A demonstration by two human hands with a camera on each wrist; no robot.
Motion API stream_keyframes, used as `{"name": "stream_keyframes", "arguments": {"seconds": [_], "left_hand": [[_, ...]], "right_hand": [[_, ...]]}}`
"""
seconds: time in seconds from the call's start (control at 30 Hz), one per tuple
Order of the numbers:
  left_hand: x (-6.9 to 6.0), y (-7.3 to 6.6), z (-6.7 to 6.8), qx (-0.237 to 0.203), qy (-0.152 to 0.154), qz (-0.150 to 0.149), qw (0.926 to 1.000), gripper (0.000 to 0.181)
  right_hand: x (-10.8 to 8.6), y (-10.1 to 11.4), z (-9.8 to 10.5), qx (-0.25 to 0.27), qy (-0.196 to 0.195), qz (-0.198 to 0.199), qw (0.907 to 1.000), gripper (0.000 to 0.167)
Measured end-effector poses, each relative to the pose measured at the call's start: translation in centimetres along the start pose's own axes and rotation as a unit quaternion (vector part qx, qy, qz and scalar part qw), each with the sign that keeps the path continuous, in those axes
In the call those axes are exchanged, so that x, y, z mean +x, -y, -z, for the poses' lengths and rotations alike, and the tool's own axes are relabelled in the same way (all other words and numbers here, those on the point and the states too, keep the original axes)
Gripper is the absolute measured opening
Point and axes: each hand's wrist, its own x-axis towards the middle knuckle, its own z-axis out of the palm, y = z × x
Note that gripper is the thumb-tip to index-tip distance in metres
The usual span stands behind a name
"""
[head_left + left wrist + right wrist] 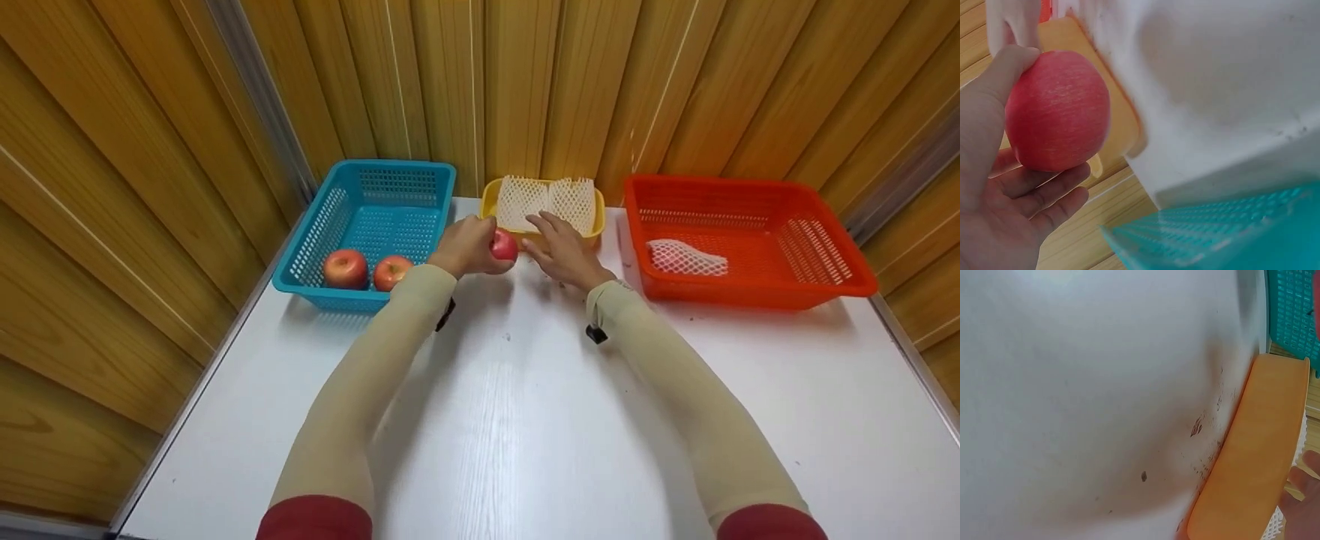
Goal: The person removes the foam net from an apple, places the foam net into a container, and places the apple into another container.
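My left hand (470, 246) grips a red apple (503, 245) between thumb and fingers, just in front of the yellow basket (600, 217). In the left wrist view the apple (1061, 111) sits against the curled fingers (1055, 194), clear of the table. My right hand (562, 251) reaches over the basket's front rim with its fingers spread and nothing held. White foam net sleeves (523, 202) stand side by side in that basket. Only part of the right hand (1303, 500) shows in the right wrist view, near the basket's wall (1258, 450).
A blue basket (296, 259) at the left holds two apples (346, 268). At the right, a red basket (757, 292) contains something in a white foam net (686, 258). Wooden panels (517, 90) wall the white table (495, 420) at the back and sides.
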Motion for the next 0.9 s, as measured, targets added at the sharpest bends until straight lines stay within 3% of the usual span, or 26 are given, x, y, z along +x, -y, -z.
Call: {"name": "stream_keyframes", "arguments": {"seconds": [0.4,0.7,0.9], "left_hand": [[-0.8,1.2,3.9,-0.005,-0.038,0.01,0.9992,0.074],[-1.5,3.0,5.8,-0.042,-0.057,0.036,0.9968,0.074],[-1.8,3.8,6.7,-0.05,-0.068,0.032,0.9959,0.073]], "right_hand": [[0.2,1.1,-0.1,-0.014,-0.008,0.007,0.9998,0.077],[0.3,2.1,-0.7,0.004,-0.001,0.029,0.9996,0.08],[0.2,2.8,-0.9,0.011,0.016,0.039,0.9991,0.088]]}}
